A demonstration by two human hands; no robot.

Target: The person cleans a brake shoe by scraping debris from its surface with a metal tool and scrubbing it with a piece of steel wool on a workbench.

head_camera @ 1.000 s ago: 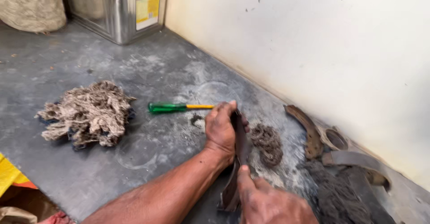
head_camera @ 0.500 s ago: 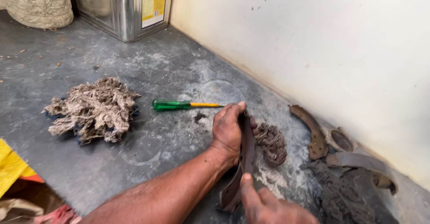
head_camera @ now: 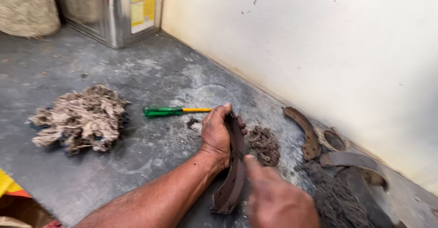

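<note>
- While the left hand (head_camera: 218, 137) reached out from a long bare forearm, its grip was wrapped around the upper end of a curved brake shoe (head_camera: 232, 168), thumb on the near side and fingers curled over the far edge.
- The brake shoe stood on its edge on the grey floor (head_camera: 150, 73), near the middle of it and a little way from the wall (head_camera: 319, 50); it was a dark brown arc of rusty metal with small holes along its web.
- The right hand (head_camera: 276, 200) sat low at the bottom of the view, blurred, its thumb stretched up to touch the lower part of the brake shoe; I cannot tell whether its grip was closed on anything.
- Just beyond the shoe lay a small dark wad of fibre (head_camera: 264, 145), matted and dusty.
- A screwdriver (head_camera: 175, 111) with a clear green handle and yellow shank lay flat just beyond the left hand, pointing at it.
- A large tangle of pale, stringy cotton waste (head_camera: 77, 118) lay towards the left side of the floor.
- More worn shoes (head_camera: 305, 130) and rusty curved parts lay along the foot of the wall, with a grimy heap of dark fibre beside them.
- A shiny metal tin (head_camera: 114, 9) stood in the far corner.
</note>
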